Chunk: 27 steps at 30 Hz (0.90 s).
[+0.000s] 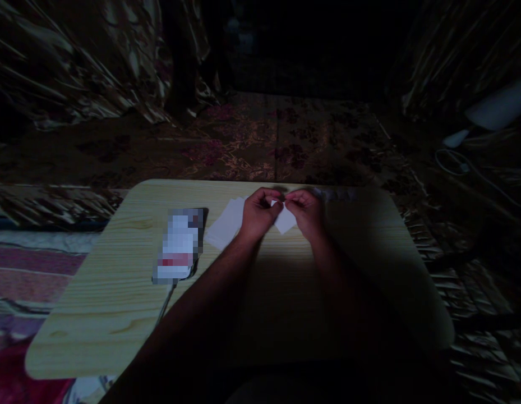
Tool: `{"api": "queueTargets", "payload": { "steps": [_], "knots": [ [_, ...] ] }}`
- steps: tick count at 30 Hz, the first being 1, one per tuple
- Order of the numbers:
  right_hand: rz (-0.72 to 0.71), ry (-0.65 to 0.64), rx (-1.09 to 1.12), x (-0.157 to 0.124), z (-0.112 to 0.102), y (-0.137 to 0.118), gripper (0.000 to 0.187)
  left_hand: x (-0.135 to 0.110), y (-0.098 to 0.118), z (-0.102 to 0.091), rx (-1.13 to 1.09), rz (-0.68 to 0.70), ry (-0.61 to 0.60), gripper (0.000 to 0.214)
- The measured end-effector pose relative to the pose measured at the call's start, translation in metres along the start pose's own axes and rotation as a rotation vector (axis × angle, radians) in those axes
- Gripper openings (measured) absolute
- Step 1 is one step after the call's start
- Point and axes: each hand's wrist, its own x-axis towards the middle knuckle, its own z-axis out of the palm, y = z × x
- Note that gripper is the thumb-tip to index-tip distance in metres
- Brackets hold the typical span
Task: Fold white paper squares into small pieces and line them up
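Between my two hands is a small white piece of paper (284, 223), one corner pointing down toward me. My left hand (261, 209) pinches its upper left side between thumb and fingers. My right hand (304, 209) pinches the upper right side, its fingertips close to those of the left. Just left of my left hand lies a small stack of white paper sheets (224, 224), slightly fanned and partly hidden by that hand. Behind my right hand sit several small pale objects (338, 194) in a row, too dark to make out.
A phone (178, 244) with a blurred screen lies on the left of the wooden table (96, 280), a cable (165, 303) running from it toward me. Patterned fabric (243, 134) spreads beyond the far edge. At right stands a pale lamp-like object (499, 106) with a cord.
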Motion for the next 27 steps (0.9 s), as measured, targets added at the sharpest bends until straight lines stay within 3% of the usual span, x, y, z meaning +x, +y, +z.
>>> {"api": "queueTargets", "payload": {
  "steps": [3,7,20,27],
  "knots": [
    [-0.008,0.019,0.024,0.0008,-0.0005,-0.0004,0.015,0.0004,0.0017,0.0010,-0.017,-0.046,0.000,0.028],
    [-0.036,0.048,0.019,0.0012,-0.0005,-0.0007,0.015,0.0013,0.0016,0.0002,0.034,-0.093,-0.038,0.017],
    [0.008,0.019,0.042,0.0007,-0.0015,-0.0003,0.018,0.0029,-0.0036,-0.0003,-0.040,-0.123,-0.061,0.018],
    [0.053,-0.011,-0.086,0.0003,-0.0012,0.0022,0.016,0.0023,-0.0020,-0.0007,-0.042,-0.118,-0.053,0.019]
  ]
}}
